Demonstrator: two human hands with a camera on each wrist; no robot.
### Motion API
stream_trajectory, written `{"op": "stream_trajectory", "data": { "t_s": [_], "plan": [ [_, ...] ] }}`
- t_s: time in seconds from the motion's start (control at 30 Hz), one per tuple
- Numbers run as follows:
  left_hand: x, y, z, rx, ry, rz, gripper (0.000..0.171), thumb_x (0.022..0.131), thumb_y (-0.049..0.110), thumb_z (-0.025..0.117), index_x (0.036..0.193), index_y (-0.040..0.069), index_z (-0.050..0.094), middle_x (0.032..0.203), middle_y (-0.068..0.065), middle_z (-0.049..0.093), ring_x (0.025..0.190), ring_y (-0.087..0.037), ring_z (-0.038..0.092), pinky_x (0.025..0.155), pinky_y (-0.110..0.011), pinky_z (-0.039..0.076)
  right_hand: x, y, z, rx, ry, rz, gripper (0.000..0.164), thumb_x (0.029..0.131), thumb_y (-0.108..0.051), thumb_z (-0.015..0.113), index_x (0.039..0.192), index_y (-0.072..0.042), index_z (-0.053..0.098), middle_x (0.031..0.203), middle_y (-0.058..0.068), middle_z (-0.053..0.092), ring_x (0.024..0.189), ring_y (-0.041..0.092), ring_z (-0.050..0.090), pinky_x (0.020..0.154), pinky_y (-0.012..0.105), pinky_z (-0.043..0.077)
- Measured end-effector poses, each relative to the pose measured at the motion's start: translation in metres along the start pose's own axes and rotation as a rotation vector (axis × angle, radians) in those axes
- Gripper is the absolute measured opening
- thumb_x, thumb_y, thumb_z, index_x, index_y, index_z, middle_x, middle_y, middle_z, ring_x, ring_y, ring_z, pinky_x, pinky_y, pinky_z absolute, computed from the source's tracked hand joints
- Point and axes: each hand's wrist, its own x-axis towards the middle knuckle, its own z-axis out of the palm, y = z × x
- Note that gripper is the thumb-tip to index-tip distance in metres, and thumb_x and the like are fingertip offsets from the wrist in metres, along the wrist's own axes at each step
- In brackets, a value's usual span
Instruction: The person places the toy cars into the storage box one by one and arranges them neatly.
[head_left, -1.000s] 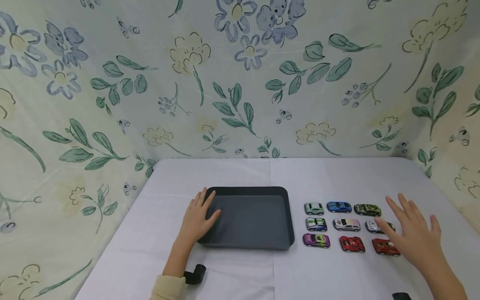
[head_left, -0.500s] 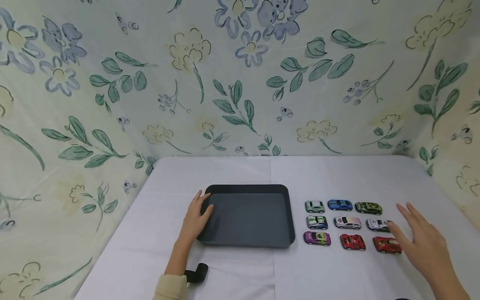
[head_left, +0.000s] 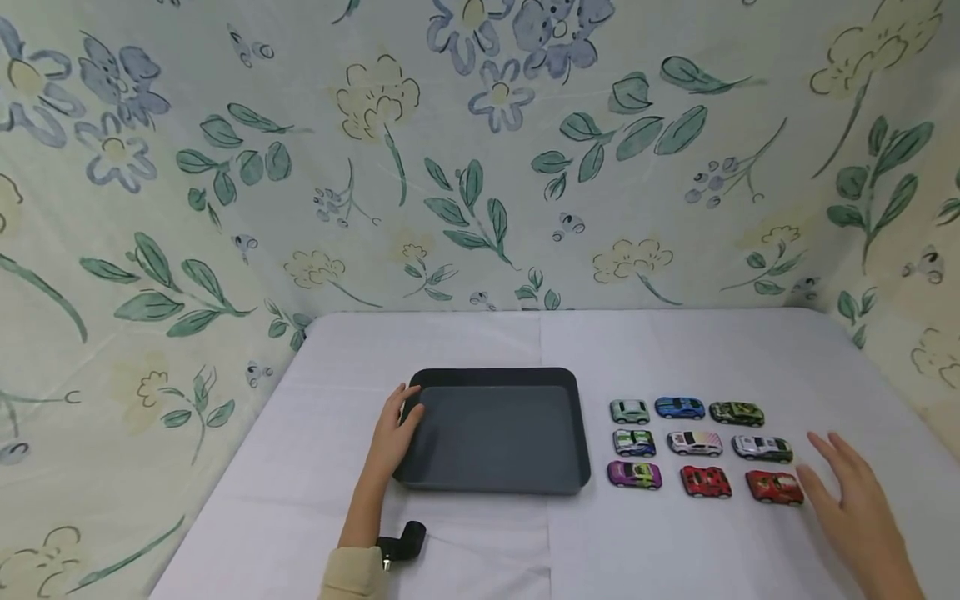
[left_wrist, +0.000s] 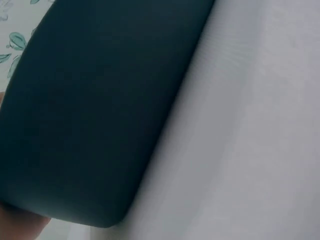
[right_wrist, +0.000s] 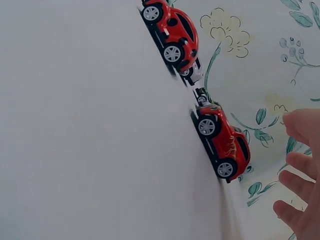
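A dark grey rectangular tray (head_left: 495,437) sits on the table, and my left hand (head_left: 392,437) rests along its left rim with relaxed fingers. Seen from the left wrist, the tray (left_wrist: 95,110) fills much of the view and hides most of that hand. My right hand (head_left: 855,500) hovers at the far right, fingers spread and holding nothing. Closest to it are a red toy car (head_left: 775,488) and a silver toy car (head_left: 762,448). In the right wrist view, the hand's fingers (right_wrist: 295,185) stand apart from the red car (right_wrist: 225,145).
Several more toy cars stand in rows between tray and right hand, among them a purple one (head_left: 634,475), a blue one (head_left: 679,407) and another red one (head_left: 706,482). White cloth (head_left: 450,542) covers the table. Floral fabric (head_left: 480,167) rises behind and at both sides.
My right hand has moved down and slightly right, uncovering the silver car. My left hand has shifted slightly left on the tray's rim. The cars and tray keep their arrangement.
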Motion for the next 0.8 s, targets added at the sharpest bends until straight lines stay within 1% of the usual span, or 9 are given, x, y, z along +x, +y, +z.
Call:
{"op": "stream_trajectory", "data": {
  "t_s": [0.1, 0.17, 0.27, 0.33, 0.43, 0.53, 0.63, 0.7, 0.8],
  "plan": [
    [0.002, -0.002, 0.000, -0.046, 0.018, -0.005, 0.039, 0.092, 0.021, 0.051, 0.130, 0.009, 0.048, 0.145, -0.019, 0.031, 0.136, -0.035, 0.027, 0.109, -0.049, 0.027, -0.003, 0.007, 0.004, 0.063, 0.000, -0.008, 0.053, 0.097, -0.022, 0.036, 0.142, 0.002, 0.020, 0.147, 0.030, 0.005, 0.135, 0.049, 0.001, 0.104, 0.067, 0.005],
    [0.003, -0.004, 0.000, -0.073, 0.027, -0.010, 0.039, 0.092, 0.020, 0.051, 0.129, 0.008, 0.048, 0.144, -0.020, 0.032, 0.134, -0.035, 0.029, 0.109, -0.048, 0.029, -0.005, 0.011, 0.006, 0.098, -0.015, 0.012, 0.053, 0.097, -0.022, 0.035, 0.143, 0.001, 0.019, 0.148, 0.030, 0.004, 0.135, 0.049, 0.000, 0.104, 0.067, 0.004],
    [0.003, -0.004, -0.001, -0.123, 0.041, -0.025, 0.039, 0.092, 0.019, 0.051, 0.129, 0.006, 0.048, 0.143, -0.020, 0.034, 0.133, -0.037, 0.032, 0.108, -0.048, 0.030, -0.007, 0.014, 0.011, 0.126, -0.048, 0.075, 0.055, 0.098, -0.026, 0.033, 0.143, 0.000, 0.016, 0.148, 0.029, 0.000, 0.135, 0.048, -0.002, 0.103, 0.068, 0.005],
    [0.002, -0.005, -0.002, -0.155, 0.048, -0.054, 0.039, 0.092, 0.019, 0.051, 0.130, 0.007, 0.048, 0.143, -0.018, 0.036, 0.133, -0.036, 0.033, 0.109, -0.048, 0.028, -0.007, 0.015, 0.014, 0.137, -0.068, 0.106, 0.056, 0.098, -0.028, 0.032, 0.143, 0.001, 0.017, 0.149, 0.028, -0.002, 0.135, 0.049, -0.003, 0.102, 0.068, 0.005],
    [-0.001, -0.008, -0.003, -0.196, 0.037, -0.085, 0.041, 0.092, 0.020, 0.050, 0.131, 0.008, 0.046, 0.142, -0.016, 0.038, 0.134, -0.035, 0.031, 0.110, -0.049, 0.024, -0.007, 0.016, 0.019, 0.133, -0.085, 0.143, 0.058, 0.098, -0.032, 0.033, 0.140, 0.005, 0.021, 0.148, 0.029, -0.002, 0.135, 0.048, -0.004, 0.103, 0.067, 0.005],
    [-0.004, -0.012, -0.003, -0.255, 0.010, -0.125, 0.043, 0.092, 0.021, 0.051, 0.133, 0.010, 0.045, 0.144, -0.014, 0.035, 0.137, -0.032, 0.026, 0.112, -0.048, 0.020, -0.007, 0.019, 0.023, 0.135, -0.088, 0.138, 0.058, 0.097, -0.033, 0.034, 0.136, 0.010, 0.028, 0.147, 0.032, 0.002, 0.134, 0.050, -0.002, 0.103, 0.067, 0.005],
    [-0.006, -0.014, -0.002, -0.328, -0.008, -0.163, 0.043, 0.092, 0.021, 0.051, 0.134, 0.013, 0.044, 0.147, -0.010, 0.032, 0.139, -0.028, 0.021, 0.114, -0.046, 0.017, -0.006, 0.022, 0.025, 0.132, -0.103, 0.143, 0.060, 0.097, -0.036, 0.035, 0.134, 0.010, 0.030, 0.145, 0.033, 0.005, 0.134, 0.050, 0.000, 0.103, 0.067, 0.006],
    [-0.007, -0.015, -0.002, -0.388, -0.015, -0.191, 0.043, 0.091, 0.021, 0.051, 0.134, 0.015, 0.045, 0.148, -0.007, 0.030, 0.140, -0.025, 0.020, 0.114, -0.045, 0.016, -0.005, 0.024, 0.026, 0.125, -0.126, 0.156, 0.062, 0.096, -0.039, 0.034, 0.134, 0.010, 0.030, 0.145, 0.034, 0.006, 0.133, 0.051, 0.000, 0.102, 0.068, 0.007],
    [-0.008, -0.017, -0.002, -0.454, -0.035, -0.218, 0.043, 0.091, 0.022, 0.051, 0.134, 0.018, 0.045, 0.148, -0.003, 0.029, 0.140, -0.022, 0.018, 0.114, -0.045, 0.013, -0.004, 0.027, 0.027, 0.107, -0.162, 0.178, 0.067, 0.095, -0.044, 0.035, 0.135, 0.009, 0.029, 0.144, 0.034, 0.008, 0.133, 0.051, 0.002, 0.100, 0.069, 0.009]
  ]
}}
